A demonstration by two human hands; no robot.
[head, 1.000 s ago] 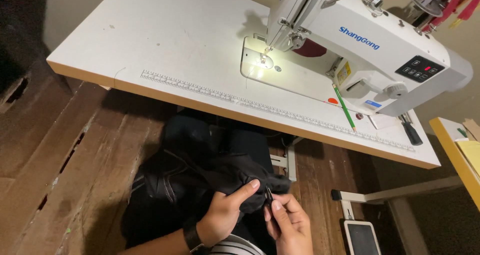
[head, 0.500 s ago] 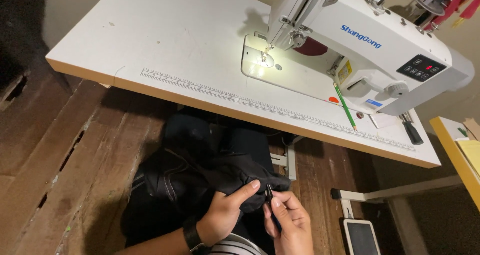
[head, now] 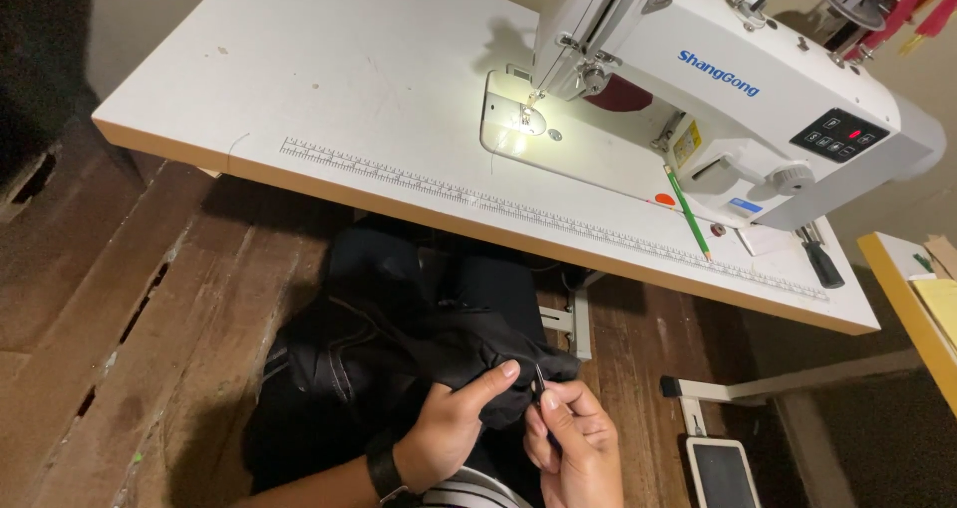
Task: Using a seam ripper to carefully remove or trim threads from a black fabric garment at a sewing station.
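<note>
Right hand: our right hand [head: 578, 443] pinches a small dark tool [head: 539, 383] between thumb and fingers, its tip at the cloth.
Left hand: our left hand [head: 454, 423] is closed on a fold of the black garment [head: 399, 353], thumb on top.
Garment: bunched on our lap, below the table [head: 299, 79] edge.
Floor: wooden planks [head: 130, 319], a pedal [head: 720, 473] to the right.
Table: white sewing machine [head: 718, 79], its lamp lit; a green pencil [head: 686, 212] and a black-handled tool [head: 819, 259] beside it.

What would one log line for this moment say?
left hand: grips black fabric | right hand: pinches small dark tool at the fabric | sewing machine: on white table, lamp on
</note>
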